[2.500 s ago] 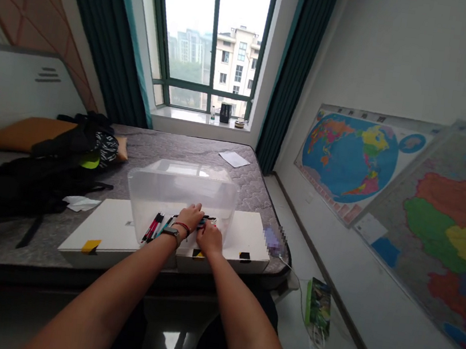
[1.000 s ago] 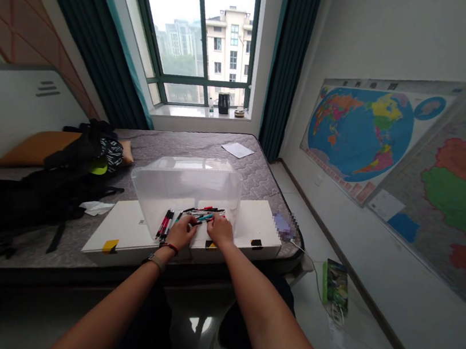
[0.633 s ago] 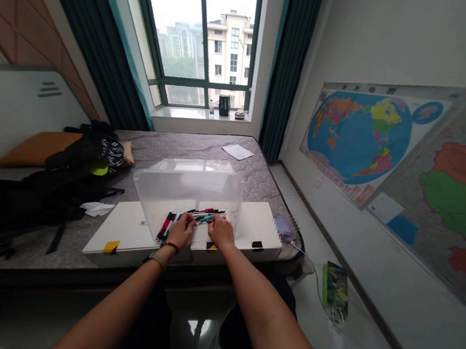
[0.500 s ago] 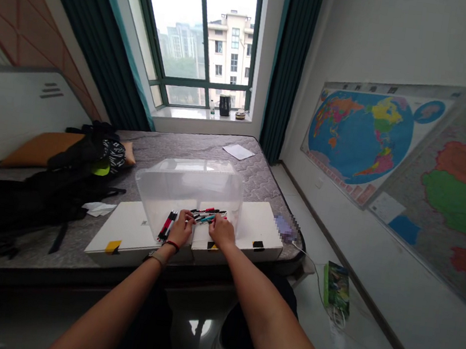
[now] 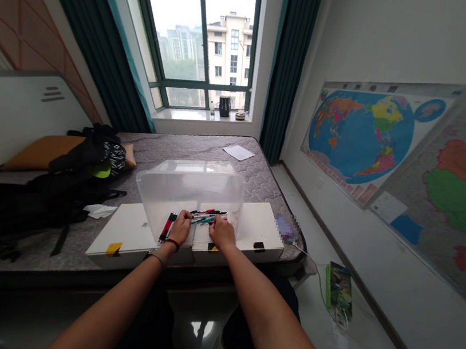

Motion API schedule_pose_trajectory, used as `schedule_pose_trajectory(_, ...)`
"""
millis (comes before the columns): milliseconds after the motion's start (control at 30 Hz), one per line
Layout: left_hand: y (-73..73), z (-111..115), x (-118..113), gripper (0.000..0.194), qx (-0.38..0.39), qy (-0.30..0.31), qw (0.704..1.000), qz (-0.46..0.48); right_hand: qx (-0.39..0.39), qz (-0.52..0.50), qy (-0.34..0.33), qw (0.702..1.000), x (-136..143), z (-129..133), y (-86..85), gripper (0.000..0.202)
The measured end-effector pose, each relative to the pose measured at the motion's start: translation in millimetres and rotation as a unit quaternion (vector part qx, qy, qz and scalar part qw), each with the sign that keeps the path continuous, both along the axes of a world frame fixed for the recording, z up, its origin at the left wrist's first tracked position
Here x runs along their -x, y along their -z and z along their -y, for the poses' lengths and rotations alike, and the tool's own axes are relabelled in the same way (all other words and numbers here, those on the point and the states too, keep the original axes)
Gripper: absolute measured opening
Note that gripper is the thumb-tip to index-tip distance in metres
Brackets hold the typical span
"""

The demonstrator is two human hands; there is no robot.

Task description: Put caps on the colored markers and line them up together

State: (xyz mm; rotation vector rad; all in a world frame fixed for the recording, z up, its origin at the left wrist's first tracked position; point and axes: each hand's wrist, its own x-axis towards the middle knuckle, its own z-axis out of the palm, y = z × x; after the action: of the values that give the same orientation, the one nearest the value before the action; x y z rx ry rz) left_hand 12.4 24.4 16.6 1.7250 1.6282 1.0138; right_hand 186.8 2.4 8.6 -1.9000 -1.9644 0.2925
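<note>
Head | pen row [image 5: 168, 226] at 9 o'clock from left hand [image 5: 181, 228], lined up, I'd judge | loose pens [image 5: 209, 211] at 10 o'clock from right hand [image 5: 222, 233], not yet aligned | fingers bunched; can't tell whether they pinch pens

The pens fall into two groups within the outline of a clear plastic box [image 5: 190, 190]. A neat bundle [image 5: 168, 226] in red, black and white lies to the left, its pens side by side and slanting lengthwise away from the person, just beside the left hand [image 5: 181, 228]. The loose pile [image 5: 209, 212], black, red and white, lies crosswise between and beyond the hands, some pens overlapping. A teal pen [image 5: 200, 221] is at its near edge, one end by the fingers of the right hand [image 5: 222, 232]; whether it is gripped is unclear. The box is see-through, over white cartons [image 5: 124, 227].
</note>
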Motion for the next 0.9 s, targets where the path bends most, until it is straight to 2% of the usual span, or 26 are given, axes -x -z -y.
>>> schedule_pose_trajectory(167, 0.4, 1, -2, 0.012, -0.069, 0.039, 0.992, -0.096, -0.003, 0.004, -0.003, 1.0, 1, 0, 0.2, 0.021)
schedule_pose_trajectory(467, 6.5, -7, -18, 0.024, -0.037, 0.096, 0.949, -0.299, -0.011, -0.002, 0.003, 1.0, 0, 3, -4.3, 0.022)
schedule_pose_trajectory(700, -0.3, -16, -25, 0.024, -0.002, 0.092, 0.93, -0.356, -0.002, -0.004, 0.002, 1.0, -1, 4, -5.3, 0.025)
schedule_pose_trajectory(900, -7.6, -23, -31, 0.02, 0.041, 0.104, 0.924, -0.366, -0.005, 0.002, -0.001, 1.0, -1, 4, -6.7, 0.024)
